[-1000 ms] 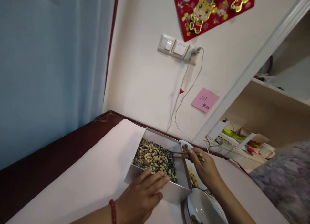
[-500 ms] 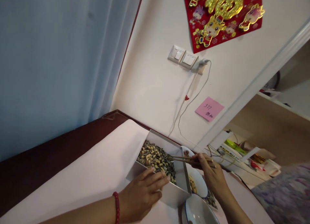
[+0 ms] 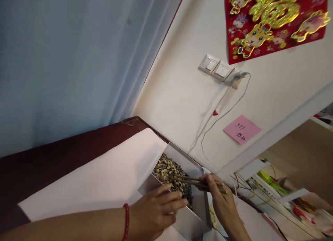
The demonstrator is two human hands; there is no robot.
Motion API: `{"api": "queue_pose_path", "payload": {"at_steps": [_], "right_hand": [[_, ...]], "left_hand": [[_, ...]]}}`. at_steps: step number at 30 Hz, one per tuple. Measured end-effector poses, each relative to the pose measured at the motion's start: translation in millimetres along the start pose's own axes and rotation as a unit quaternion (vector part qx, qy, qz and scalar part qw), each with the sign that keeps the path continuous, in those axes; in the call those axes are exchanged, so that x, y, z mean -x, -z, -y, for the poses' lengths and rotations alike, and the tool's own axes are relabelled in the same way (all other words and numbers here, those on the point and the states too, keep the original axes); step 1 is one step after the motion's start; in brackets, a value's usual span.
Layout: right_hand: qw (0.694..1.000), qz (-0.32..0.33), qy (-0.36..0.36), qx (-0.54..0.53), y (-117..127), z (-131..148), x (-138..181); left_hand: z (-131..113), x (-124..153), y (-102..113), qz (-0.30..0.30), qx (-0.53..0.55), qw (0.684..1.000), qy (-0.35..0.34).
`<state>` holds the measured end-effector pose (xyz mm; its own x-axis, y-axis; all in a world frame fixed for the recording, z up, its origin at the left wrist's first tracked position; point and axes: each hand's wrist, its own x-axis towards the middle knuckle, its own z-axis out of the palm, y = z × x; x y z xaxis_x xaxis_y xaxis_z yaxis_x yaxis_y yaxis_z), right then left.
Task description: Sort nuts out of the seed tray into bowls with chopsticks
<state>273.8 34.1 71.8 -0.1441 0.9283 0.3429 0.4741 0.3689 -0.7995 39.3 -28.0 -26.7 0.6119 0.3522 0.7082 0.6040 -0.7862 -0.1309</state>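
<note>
A white square box [image 3: 182, 224] on the table holds a mix of sunflower seeds and yellow beans [image 3: 169, 171]. My left hand [image 3: 156, 211], with a red bracelet at the wrist, rests on the box's near wall, its fingers curled over the rim. My right hand [image 3: 218, 199] is closed on a pair of wooden chopsticks [image 3: 189, 180], whose tips reach into the seeds. A white dish with yellow beans [image 3: 213, 218] peeks out to the right of the box, mostly hidden.
White cloth [image 3: 104, 178] covers a dark red table [image 3: 52, 164]. A blue curtain [image 3: 65, 60] hangs at left. The wall carries switches [image 3: 215, 67], a plugged-in cable, a pink note [image 3: 241, 129] and a red decoration [image 3: 275, 18]. Cluttered items [image 3: 286, 199] lie at right.
The view has swung left and up, pushing the box and hands lower right. The bowl at the bottom has left the frame. The chopstick tips have moved deeper into the seeds.
</note>
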Motion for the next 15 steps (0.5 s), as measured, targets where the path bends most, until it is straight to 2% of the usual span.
{"api": "queue_pose_path", "payload": {"at_steps": [6, 12, 15], "right_hand": [[0.999, 0.027, 0.018, 0.005, -4.0, -3.2, -13.0], [0.999, 0.032, 0.017, 0.002, 12.5, -1.5, -14.7], [1.0, -0.007, 0.013, -0.01, 25.6, 4.8, -8.5]], "left_hand": [[-1.0, -1.2, -7.1, -0.003, 0.001, 1.0, -0.001], [-0.8, -3.0, -9.1, -0.009, 0.015, 1.0, 0.015], [-0.3, -4.3, -8.1, -0.001, 0.02, 1.0, 0.014]]}}
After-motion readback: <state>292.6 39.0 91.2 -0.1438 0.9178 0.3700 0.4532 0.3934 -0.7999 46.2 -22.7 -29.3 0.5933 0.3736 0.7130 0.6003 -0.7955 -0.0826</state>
